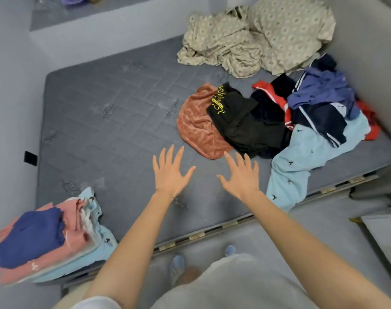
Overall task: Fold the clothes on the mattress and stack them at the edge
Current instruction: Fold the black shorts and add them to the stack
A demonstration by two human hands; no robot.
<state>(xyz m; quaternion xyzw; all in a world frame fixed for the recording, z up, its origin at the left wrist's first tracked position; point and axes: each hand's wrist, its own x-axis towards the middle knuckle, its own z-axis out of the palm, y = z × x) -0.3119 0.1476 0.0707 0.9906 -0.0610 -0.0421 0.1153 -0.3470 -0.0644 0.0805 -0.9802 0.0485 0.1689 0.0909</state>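
Left grip (171,172): fingers spread wide and straight, holding nothing, hovering over the mattress (100,119).
Right grip (241,175): also wide and empty, just beside the left one, at its 3 o'clock.
Unfolded heap: lies from 12 to 3 o'clock of the grips, with an orange cloth (196,123) nearest, a black top (239,121) overlapping its right side, navy clothes (319,103) further right, and light blue trousers (301,166) trailing over the near edge.
Key relation: the orange cloth's near end sits just beyond both sets of fingertips, at 1 o'clock of the left grip and 11 o'clock of the right. Its long axis runs roughly 12 to 6, towards the person. Neither grip looks clearly nearer; the right is closer to the black top.
Folded stack (45,241): at the near left corner, 8 o'clock of the left grip, well apart from the heap.
Patterned sheet (257,41): crumpled at the far side, 1 o'clock.
Likely step: reaching for the next piece, I'd guess the orange cloth.
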